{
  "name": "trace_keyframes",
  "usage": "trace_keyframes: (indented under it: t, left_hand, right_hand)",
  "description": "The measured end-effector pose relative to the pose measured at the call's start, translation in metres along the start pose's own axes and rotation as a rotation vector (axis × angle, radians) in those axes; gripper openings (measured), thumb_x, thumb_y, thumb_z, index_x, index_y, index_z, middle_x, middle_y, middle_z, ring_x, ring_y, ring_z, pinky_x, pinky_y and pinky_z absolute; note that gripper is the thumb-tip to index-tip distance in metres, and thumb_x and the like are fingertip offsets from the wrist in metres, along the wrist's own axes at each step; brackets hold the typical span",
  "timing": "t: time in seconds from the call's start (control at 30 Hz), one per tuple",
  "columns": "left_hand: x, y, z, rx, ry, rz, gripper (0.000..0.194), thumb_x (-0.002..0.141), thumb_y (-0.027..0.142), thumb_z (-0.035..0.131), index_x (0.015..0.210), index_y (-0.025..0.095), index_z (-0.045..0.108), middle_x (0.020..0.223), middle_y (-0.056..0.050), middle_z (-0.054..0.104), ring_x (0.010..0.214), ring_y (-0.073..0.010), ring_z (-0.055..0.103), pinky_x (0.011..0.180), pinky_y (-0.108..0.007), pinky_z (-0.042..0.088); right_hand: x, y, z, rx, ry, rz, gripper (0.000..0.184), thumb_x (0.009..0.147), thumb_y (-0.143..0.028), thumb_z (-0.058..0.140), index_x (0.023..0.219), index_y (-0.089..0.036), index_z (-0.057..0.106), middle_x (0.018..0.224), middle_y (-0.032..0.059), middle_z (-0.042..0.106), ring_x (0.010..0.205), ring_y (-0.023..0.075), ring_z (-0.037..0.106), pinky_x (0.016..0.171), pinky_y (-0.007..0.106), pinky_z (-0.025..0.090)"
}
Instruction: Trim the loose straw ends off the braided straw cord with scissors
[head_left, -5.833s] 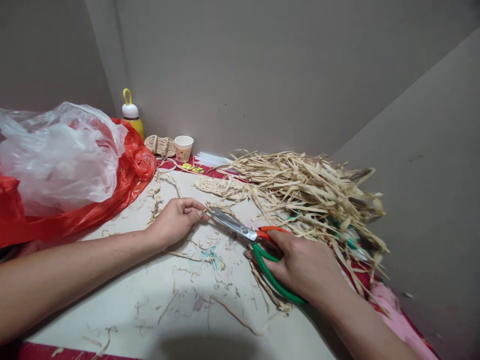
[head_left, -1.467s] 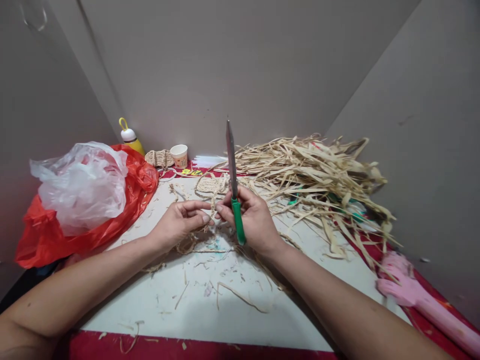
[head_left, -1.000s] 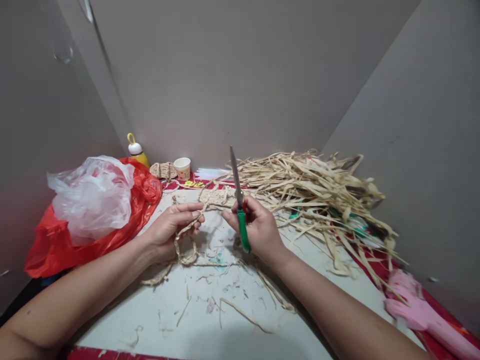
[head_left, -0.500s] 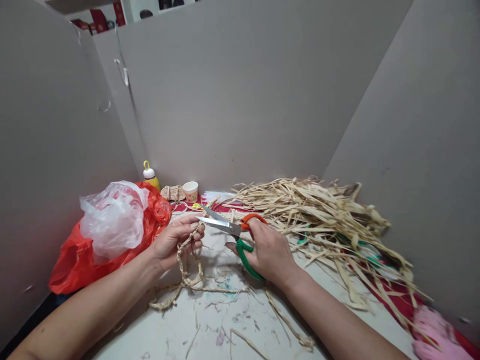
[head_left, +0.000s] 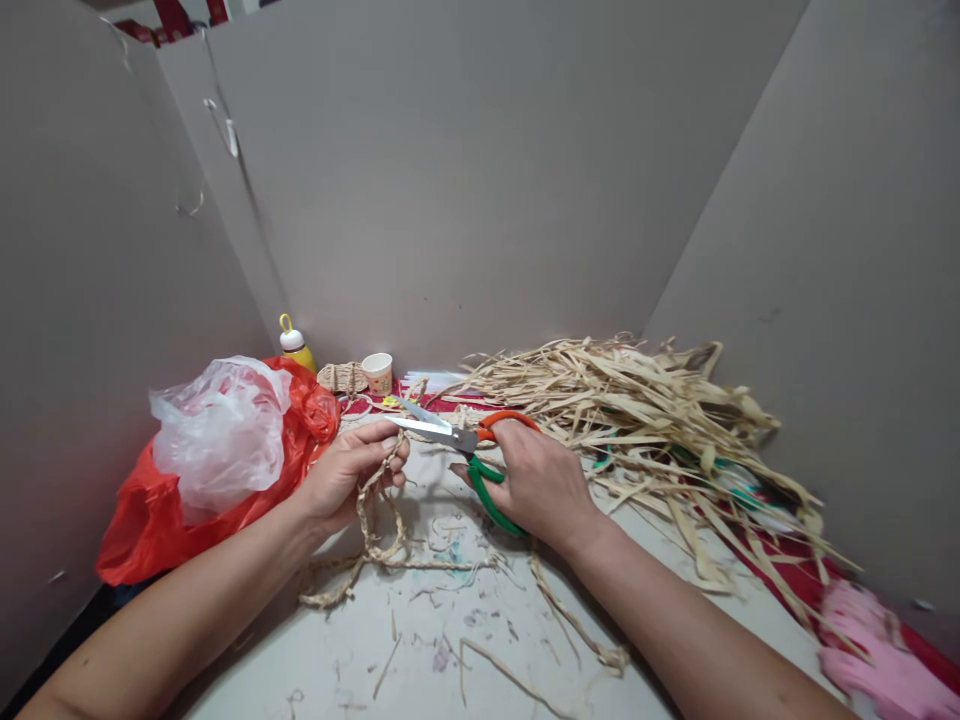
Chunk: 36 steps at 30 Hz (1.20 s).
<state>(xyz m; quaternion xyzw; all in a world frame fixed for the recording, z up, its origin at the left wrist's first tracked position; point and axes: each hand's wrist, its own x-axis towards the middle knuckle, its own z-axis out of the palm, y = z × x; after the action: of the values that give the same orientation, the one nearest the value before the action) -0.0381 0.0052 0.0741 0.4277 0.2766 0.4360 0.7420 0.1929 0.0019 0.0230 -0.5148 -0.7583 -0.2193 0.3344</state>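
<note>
Between the fingers of my left hand [head_left: 351,472] is one end of a braided straw cord [head_left: 367,520]. The cord hangs in a loop, and its lower part trails over the white tabletop [head_left: 360,640]. My right hand [head_left: 540,485] grips a pair of scissors [head_left: 450,433] with one orange and one green handle. Their blades are parted and point left, right beside my left fingertips and the cord's top end. Whether the blades touch the cord I cannot tell.
A pile of dry straw strips [head_left: 630,420] covers the back right. At left lies a red plastic bag [head_left: 135,520] with a clear bag [head_left: 225,430] on it. A yellow bottle [head_left: 298,345], a paper cup [head_left: 378,372] and a pink cloth [head_left: 862,635] stand or lie around. Grey panels [head_left: 480,200] enclose the table.
The scissor blades have closed a little and the handles have drawn nearer each other. My left hand keeps its hold on the cord. The view has tilted slightly downward.
</note>
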Motion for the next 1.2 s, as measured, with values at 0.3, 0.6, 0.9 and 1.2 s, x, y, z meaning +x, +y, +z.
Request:
trace_keyframes:
  t: [0.3,0.6,0.9,1.2]
  left_hand:
    - [0.003,-0.003,-0.002,0.156,0.137,0.1,0.014,0.072,0.016,0.071,0.085,0.012,0.067,0.073,-0.003,0.065,0.059,-0.0074,0.058,0.058,-0.02,0.052]
    - [0.005,-0.003,-0.003,0.162,0.247,0.141,0.032,0.061,0.019,0.079,0.091,0.012,0.068,0.071,-0.005,0.069,0.059,-0.0107,0.061,0.057,-0.022,0.051]
    - [0.006,-0.002,-0.001,0.242,0.264,0.186,0.038,0.063,0.021,0.078,0.099,0.013,0.07,0.072,-0.005,0.07,0.063,-0.0111,0.061,0.058,-0.022,0.049]
    - [0.008,-0.003,-0.003,0.27,0.28,0.215,0.038,0.064,0.022,0.077,0.101,0.014,0.07,0.072,-0.004,0.07,0.063,-0.0106,0.06,0.058,-0.022,0.048]
  right_hand:
    - [0.002,-0.001,-0.002,-0.087,-0.028,-0.003,0.035,0.08,-0.051,0.05,0.085,-0.018,0.059,0.073,0.0038,0.065,0.068,0.0176,0.058,0.065,0.029,0.029]
    - [-0.001,-0.002,0.0,-0.142,0.008,-0.002,0.038,0.082,-0.054,0.046,0.071,-0.019,0.057,0.057,0.0014,0.061,0.055,0.0154,0.055,0.058,0.028,0.025]
    - [-0.002,0.002,0.002,-0.1,-0.005,0.058,0.044,0.08,-0.06,0.046,0.067,-0.021,0.058,0.05,0.0017,0.059,0.048,0.0146,0.053,0.052,0.027,0.021]
    - [-0.003,0.007,0.004,0.002,-0.105,0.121,0.043,0.079,-0.063,0.048,0.079,-0.021,0.059,0.056,0.0015,0.061,0.052,0.0174,0.055,0.053,0.026,0.025]
